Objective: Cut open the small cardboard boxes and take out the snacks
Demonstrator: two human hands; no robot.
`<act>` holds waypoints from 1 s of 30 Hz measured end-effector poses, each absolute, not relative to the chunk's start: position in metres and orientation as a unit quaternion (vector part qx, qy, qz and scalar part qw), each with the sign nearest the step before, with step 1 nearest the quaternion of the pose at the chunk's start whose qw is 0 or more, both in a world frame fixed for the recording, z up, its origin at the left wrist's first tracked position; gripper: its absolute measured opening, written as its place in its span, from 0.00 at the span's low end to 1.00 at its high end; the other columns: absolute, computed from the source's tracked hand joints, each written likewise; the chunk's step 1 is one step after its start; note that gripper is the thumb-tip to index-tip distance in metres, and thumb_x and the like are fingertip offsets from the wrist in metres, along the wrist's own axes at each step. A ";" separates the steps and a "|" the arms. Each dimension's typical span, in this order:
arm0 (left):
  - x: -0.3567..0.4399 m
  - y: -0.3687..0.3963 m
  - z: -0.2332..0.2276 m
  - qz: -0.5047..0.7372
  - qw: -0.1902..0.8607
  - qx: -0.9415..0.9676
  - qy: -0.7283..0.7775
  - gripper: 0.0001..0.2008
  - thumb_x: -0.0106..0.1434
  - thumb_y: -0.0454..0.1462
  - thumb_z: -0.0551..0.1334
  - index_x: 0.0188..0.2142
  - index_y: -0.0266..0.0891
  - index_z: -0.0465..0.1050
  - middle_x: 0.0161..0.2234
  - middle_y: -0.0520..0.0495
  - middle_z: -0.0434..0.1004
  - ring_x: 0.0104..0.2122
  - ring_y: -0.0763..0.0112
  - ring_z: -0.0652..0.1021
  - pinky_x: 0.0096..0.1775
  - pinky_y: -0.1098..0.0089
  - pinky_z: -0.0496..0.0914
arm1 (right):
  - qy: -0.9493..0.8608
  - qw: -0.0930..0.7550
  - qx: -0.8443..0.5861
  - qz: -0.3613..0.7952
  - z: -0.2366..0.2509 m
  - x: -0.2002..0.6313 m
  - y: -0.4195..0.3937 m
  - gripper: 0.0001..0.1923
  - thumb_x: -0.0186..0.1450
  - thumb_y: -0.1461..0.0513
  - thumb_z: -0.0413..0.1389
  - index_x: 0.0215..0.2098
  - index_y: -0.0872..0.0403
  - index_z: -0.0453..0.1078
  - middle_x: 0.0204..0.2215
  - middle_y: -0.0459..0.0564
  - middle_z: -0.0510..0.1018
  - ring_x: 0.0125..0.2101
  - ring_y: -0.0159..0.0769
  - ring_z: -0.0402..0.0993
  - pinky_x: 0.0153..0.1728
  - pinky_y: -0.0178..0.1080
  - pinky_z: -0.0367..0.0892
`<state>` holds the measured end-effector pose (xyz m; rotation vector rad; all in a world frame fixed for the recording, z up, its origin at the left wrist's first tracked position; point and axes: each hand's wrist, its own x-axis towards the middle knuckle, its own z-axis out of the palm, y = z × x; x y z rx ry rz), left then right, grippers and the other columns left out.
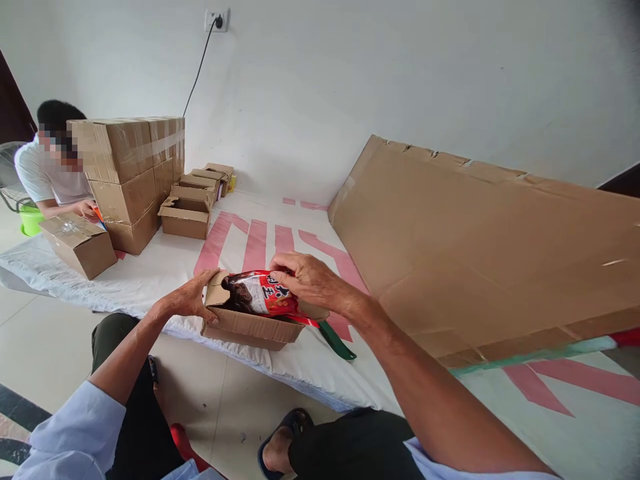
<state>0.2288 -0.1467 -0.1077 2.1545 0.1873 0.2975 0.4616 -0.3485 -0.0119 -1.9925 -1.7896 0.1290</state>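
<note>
— Sheeting covered the work surface, didn't it?

— Yes, a white sheet (165, 267) printed with broad pink strokes, spread over a low platform that ended just above a pale tiled floor (45, 347). Behind it rose a plain white wall (400, 80) with a socket (217, 20) at the far left and a black cable (200, 63) trailing down from it.

— And what lay around?

— On the right, a big sheet of flattened cardboard (490, 247) leaned across much of the surface. At the far left stood a stack of taped cartons (130, 173), then several small open boxes (187, 213) in a row toward the wall. A co-worker (47, 167) in a white shirt sat behind a sealed carton (79, 243), one hand near it. A green tub (31, 220) showed beside that person.

— Where was the packet?

— The red snack packet (260, 293) lay partly inside a small open cardboard box (247, 327) at the near edge of the sheet, in front of the wearer's knees. The left hand (193, 297) clasped the box's left flap. The right hand (307, 280) pressed on the packet's top, fingers curled over it.

— Anything in the way?

— A dark green strip (337, 341) stuck out beside the box; possibly a tape tool, though I couldn't tell. A sandalled foot (280, 443) rested on the floor below.
</note>
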 end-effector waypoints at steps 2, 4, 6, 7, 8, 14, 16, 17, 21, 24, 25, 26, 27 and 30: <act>0.228 -0.147 -0.108 0.117 0.453 0.880 0.081 0.63 0.43 0.52 0.82 0.74 0.45 0.58 0.66 0.36 0.70 0.66 0.39 0.71 0.66 0.47 0.67 | -0.644 0.238 -0.723 0.084 0.008 0.468 -0.353 0.10 0.67 0.60 0.51 0.31 0.50 0.73 0.26 0.43 0.76 0.27 0.35 0.68 0.30 0.38 0.60; 0.226 -0.145 -0.108 0.110 0.443 0.886 0.085 0.64 0.42 0.53 0.83 0.75 0.44 0.57 0.67 0.35 0.68 0.66 0.38 0.70 0.66 0.47 0.67 | -0.647 0.250 -0.713 0.102 0.028 0.474 -0.358 0.10 0.65 0.59 0.52 0.30 0.50 0.74 0.25 0.42 0.76 0.26 0.33 0.67 0.28 0.38 0.59; 0.224 -0.141 -0.104 0.093 0.431 0.894 0.081 0.66 0.40 0.55 0.83 0.75 0.44 0.57 0.68 0.34 0.68 0.67 0.36 0.69 0.67 0.46 0.66 | -0.647 0.263 -0.707 0.110 0.048 0.479 -0.362 0.10 0.65 0.58 0.53 0.29 0.50 0.74 0.24 0.43 0.75 0.25 0.33 0.67 0.27 0.37 0.59; 0.224 -0.138 -0.100 0.089 0.422 0.899 0.080 0.68 0.39 0.55 0.83 0.75 0.44 0.57 0.69 0.34 0.67 0.68 0.36 0.68 0.67 0.45 0.65 | -0.648 0.268 -0.703 0.116 0.056 0.480 -0.363 0.10 0.64 0.58 0.54 0.28 0.50 0.74 0.24 0.43 0.75 0.25 0.33 0.67 0.27 0.37 0.59; 0.224 -0.136 -0.094 0.093 0.411 0.903 0.081 0.68 0.39 0.56 0.83 0.75 0.44 0.57 0.70 0.33 0.66 0.70 0.35 0.67 0.69 0.45 0.63 | -0.650 0.272 -0.699 0.122 0.065 0.481 -0.364 0.10 0.64 0.57 0.55 0.28 0.50 0.74 0.24 0.43 0.75 0.25 0.33 0.67 0.27 0.37 0.59; 0.248 -0.143 -0.029 0.205 0.380 0.899 0.068 0.53 0.51 0.56 0.79 0.71 0.43 0.66 0.70 0.33 0.69 0.66 0.41 0.72 0.64 0.49 0.69 | -0.701 0.242 -0.662 0.103 0.094 0.465 -0.348 0.10 0.63 0.60 0.56 0.28 0.51 0.79 0.27 0.45 0.79 0.28 0.34 0.70 0.28 0.37 0.62; 0.261 -0.152 -0.013 0.159 0.410 0.897 0.044 0.45 0.51 0.53 0.80 0.65 0.39 0.75 0.56 0.37 0.82 0.53 0.48 0.81 0.53 0.55 0.76 | -0.725 0.233 -0.642 0.092 0.097 0.455 -0.339 0.11 0.63 0.61 0.56 0.29 0.51 0.80 0.29 0.46 0.81 0.31 0.35 0.72 0.31 0.37 0.65; 0.267 -0.156 -0.010 0.127 0.433 0.892 0.034 0.39 0.52 0.52 0.79 0.60 0.38 0.79 0.48 0.41 0.86 0.46 0.53 0.83 0.48 0.59 0.77 | -0.734 0.237 -0.632 0.083 0.097 0.451 -0.336 0.11 0.64 0.61 0.56 0.30 0.50 0.81 0.31 0.46 0.81 0.32 0.35 0.73 0.33 0.38 0.67; 0.276 -0.166 -0.020 0.106 0.581 0.807 0.021 0.27 0.53 0.52 0.78 0.43 0.34 0.84 0.36 0.45 0.86 0.35 0.62 0.82 0.40 0.65 0.77 | -0.687 0.365 -0.627 -0.045 0.078 0.450 -0.329 0.10 0.66 0.58 0.58 0.41 0.50 0.81 0.43 0.51 0.82 0.42 0.41 0.76 0.45 0.43 0.72; 0.274 -0.165 -0.038 0.174 0.656 0.733 0.045 0.30 0.49 0.54 0.81 0.42 0.32 0.84 0.37 0.42 0.86 0.36 0.60 0.84 0.41 0.63 0.78 | -0.545 0.533 -0.636 -0.121 0.039 0.459 -0.328 0.23 0.65 0.50 0.63 0.54 0.51 0.76 0.53 0.57 0.80 0.51 0.48 0.76 0.50 0.50 0.73; 0.273 -0.164 -0.043 0.196 0.666 0.718 0.056 0.31 0.48 0.54 0.81 0.41 0.32 0.84 0.37 0.42 0.86 0.36 0.59 0.84 0.42 0.62 0.79 | -0.499 0.580 -0.636 -0.102 0.022 0.461 -0.326 0.29 0.63 0.46 0.65 0.57 0.52 0.74 0.55 0.59 0.79 0.53 0.50 0.76 0.51 0.51 0.73; 0.272 -0.164 -0.047 0.217 0.673 0.704 0.066 0.31 0.48 0.54 0.82 0.41 0.33 0.84 0.37 0.42 0.86 0.37 0.59 0.84 0.43 0.62 0.79 | -0.463 0.618 -0.633 -0.057 0.005 0.461 -0.324 0.33 0.61 0.43 0.66 0.58 0.52 0.73 0.55 0.59 0.80 0.53 0.50 0.77 0.51 0.51 0.74; 0.272 -0.164 -0.050 0.233 0.679 0.693 0.073 0.31 0.47 0.54 0.82 0.41 0.33 0.84 0.37 0.42 0.86 0.38 0.58 0.85 0.44 0.61 0.79 | -0.446 0.638 -0.627 0.013 -0.012 0.460 -0.321 0.36 0.60 0.40 0.66 0.57 0.52 0.72 0.53 0.59 0.81 0.51 0.50 0.78 0.51 0.52 0.75; 0.272 -0.166 -0.057 0.249 0.698 0.666 0.084 0.30 0.45 0.52 0.83 0.41 0.34 0.85 0.38 0.43 0.87 0.39 0.58 0.85 0.46 0.60 0.79 | -0.443 0.655 -0.578 0.202 -0.052 0.445 -0.310 0.37 0.60 0.35 0.65 0.55 0.51 0.74 0.50 0.56 0.84 0.50 0.51 0.80 0.51 0.52 0.76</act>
